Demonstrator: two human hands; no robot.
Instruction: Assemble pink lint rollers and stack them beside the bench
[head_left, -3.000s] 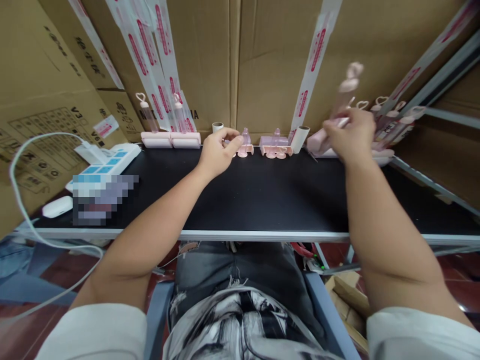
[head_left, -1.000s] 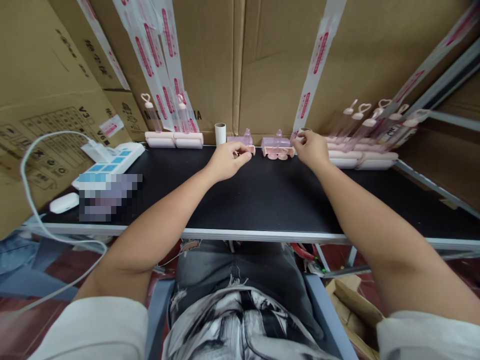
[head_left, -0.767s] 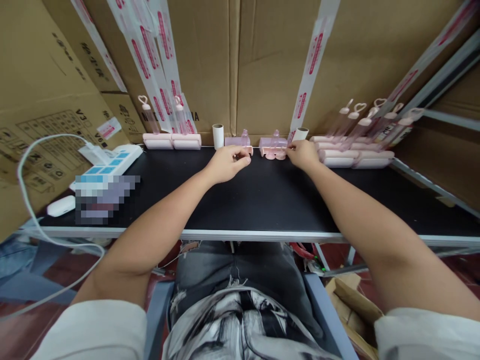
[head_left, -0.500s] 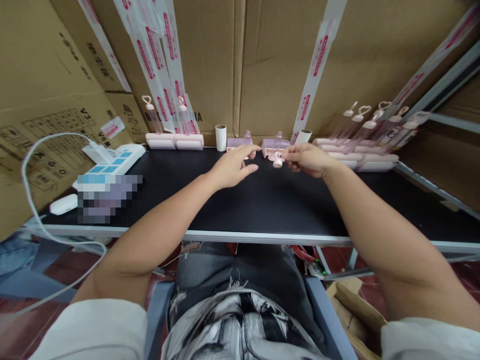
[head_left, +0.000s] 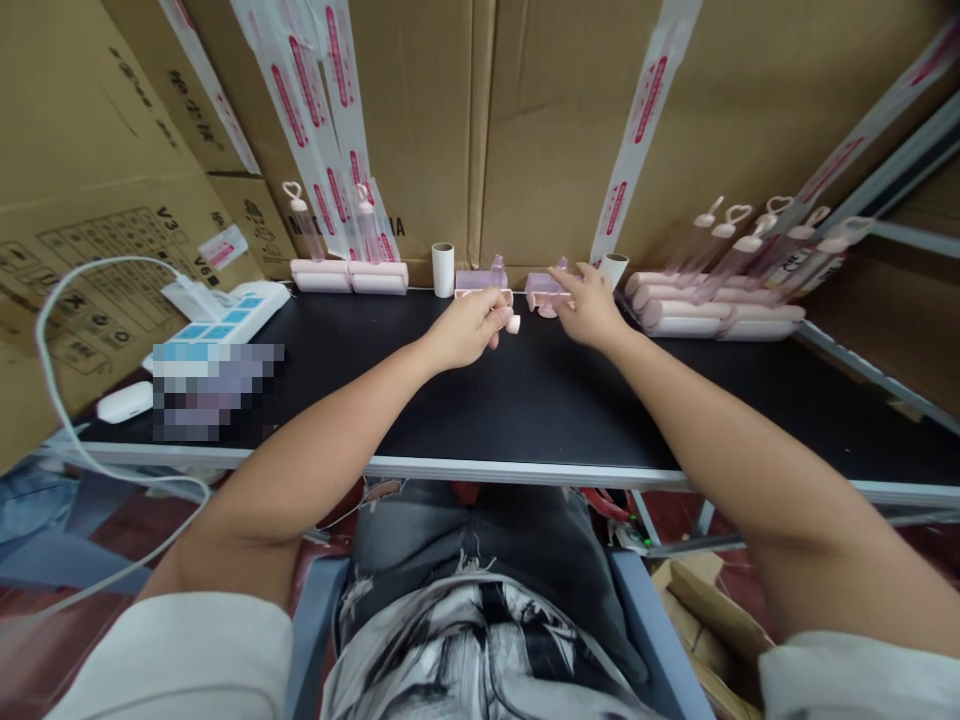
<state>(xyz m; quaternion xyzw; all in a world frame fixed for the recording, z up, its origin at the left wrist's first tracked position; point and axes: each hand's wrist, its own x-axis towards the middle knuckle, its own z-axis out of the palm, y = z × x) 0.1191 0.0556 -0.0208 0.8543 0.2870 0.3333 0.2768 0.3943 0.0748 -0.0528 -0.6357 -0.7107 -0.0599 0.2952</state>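
My left hand (head_left: 466, 328) is closed in a pinch around a small pale pink cap (head_left: 514, 324), whose end sticks out past the fingertips. Behind that hand, an open pink case (head_left: 480, 282) with a translucent pinkish tube (head_left: 498, 268) stands at the back of the table. My right hand (head_left: 589, 305) has its fingers spread over a second open pink case (head_left: 538, 290). Its fingertips are close to another translucent tube (head_left: 562, 264); whether they touch it I cannot tell. A rounded pink part (head_left: 548, 309) shows at that case's front.
Pink cylinders with heart-topped tubes stand at the left (head_left: 321, 275) and right (head_left: 724, 318). White cardboard rolls (head_left: 443, 272) (head_left: 613, 270) flank the cases. A power strip (head_left: 225, 325) with a white cable lies on the black table (head_left: 480, 420). Cardboard walls (head_left: 555, 130) rise behind.
The pink cap has passed from my right hand to my left, which has closed on it. My right hand has opened and moved up to the right-hand case.
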